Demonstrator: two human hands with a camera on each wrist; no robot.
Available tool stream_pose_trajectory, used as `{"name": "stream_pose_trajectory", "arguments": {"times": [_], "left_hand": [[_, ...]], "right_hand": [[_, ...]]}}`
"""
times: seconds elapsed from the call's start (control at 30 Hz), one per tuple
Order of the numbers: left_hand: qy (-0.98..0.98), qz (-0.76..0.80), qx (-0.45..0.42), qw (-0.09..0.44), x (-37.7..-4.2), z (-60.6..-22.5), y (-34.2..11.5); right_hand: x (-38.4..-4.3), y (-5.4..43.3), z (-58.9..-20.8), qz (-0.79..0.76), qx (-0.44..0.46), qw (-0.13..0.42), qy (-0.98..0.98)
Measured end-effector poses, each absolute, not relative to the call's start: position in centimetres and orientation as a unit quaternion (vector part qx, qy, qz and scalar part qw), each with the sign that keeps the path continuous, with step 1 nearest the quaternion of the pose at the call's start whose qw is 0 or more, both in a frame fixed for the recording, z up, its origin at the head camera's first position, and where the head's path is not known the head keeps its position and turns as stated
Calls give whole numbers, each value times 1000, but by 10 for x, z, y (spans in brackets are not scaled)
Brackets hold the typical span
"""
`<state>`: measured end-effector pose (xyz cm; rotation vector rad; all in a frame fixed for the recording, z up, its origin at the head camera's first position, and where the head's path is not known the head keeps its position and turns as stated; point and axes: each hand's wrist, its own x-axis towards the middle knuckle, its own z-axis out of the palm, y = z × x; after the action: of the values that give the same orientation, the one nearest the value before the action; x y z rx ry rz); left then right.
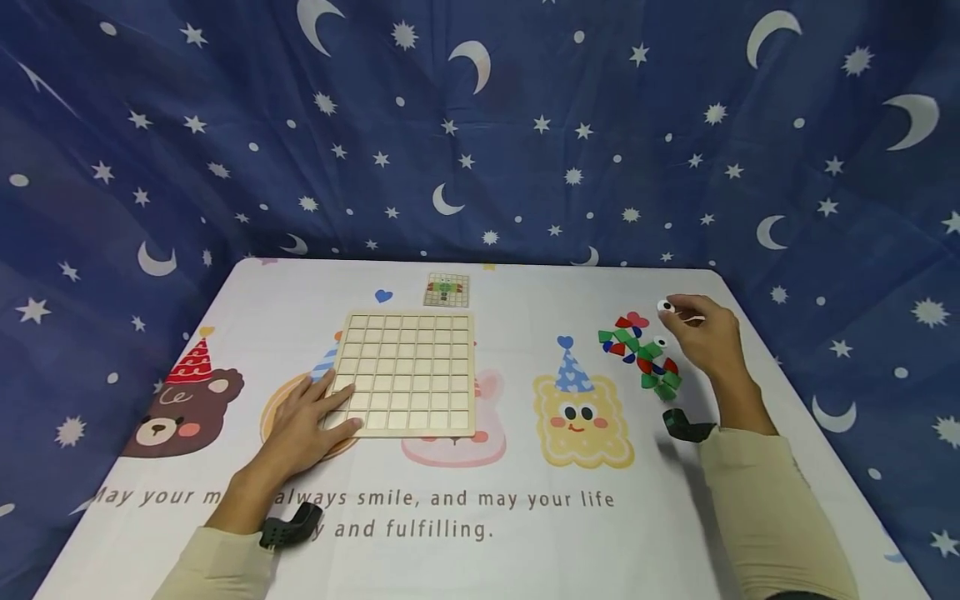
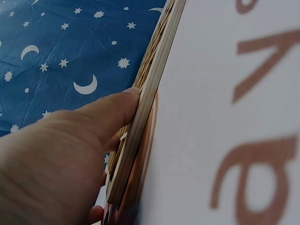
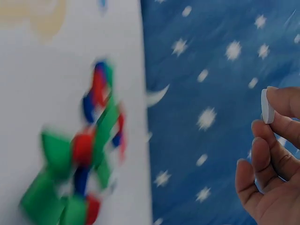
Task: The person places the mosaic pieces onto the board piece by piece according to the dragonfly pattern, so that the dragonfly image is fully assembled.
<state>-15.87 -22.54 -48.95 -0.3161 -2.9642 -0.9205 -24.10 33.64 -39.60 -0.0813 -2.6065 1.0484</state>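
A wooden grid board (image 1: 408,375) with bare square cells lies flat on the table. My left hand (image 1: 306,421) rests on its near left corner, fingers spread and thumb along the front edge; in the left wrist view the thumb (image 2: 115,110) presses against the board's side (image 2: 145,105). At the right, my right hand (image 1: 705,329) pinches a white round disc with a black dot (image 1: 665,307), like an eye piece, between thumb and fingertips. The right wrist view shows this disc (image 3: 267,107) edge-on. Below that hand lies a loose pile of green, red and blue pieces (image 1: 647,358).
Another white eye-like disc (image 1: 661,342) lies among the coloured pieces. Behind the board is a small picture card (image 1: 447,289) showing a coloured pattern on a grid. A printed white cloth (image 1: 555,508) covers the table, and a blue starry curtain (image 1: 525,142) hangs behind it.
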Motion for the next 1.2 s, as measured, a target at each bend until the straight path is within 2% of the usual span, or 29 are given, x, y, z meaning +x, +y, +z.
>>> {"name": "stream_pose_trajectory", "arguments": {"times": [0.3,0.5,0.9,1.2], "left_hand": [[-949,-296,-105,14,-159,-490,-225],[-950,-296,-102,14,-159,-490,-224],[-948,-300,-103,19,-157,-490,-227],[-946,-304,-106,20,-159,-491,-226]], "right_hand": [[-223,281,-359,404,108,235,-877],[-218,256,-346,403,163,261,-862],[-214,200,-330,438,221,281,-825],[-224,160,-342,476,242,257,-805]]}}
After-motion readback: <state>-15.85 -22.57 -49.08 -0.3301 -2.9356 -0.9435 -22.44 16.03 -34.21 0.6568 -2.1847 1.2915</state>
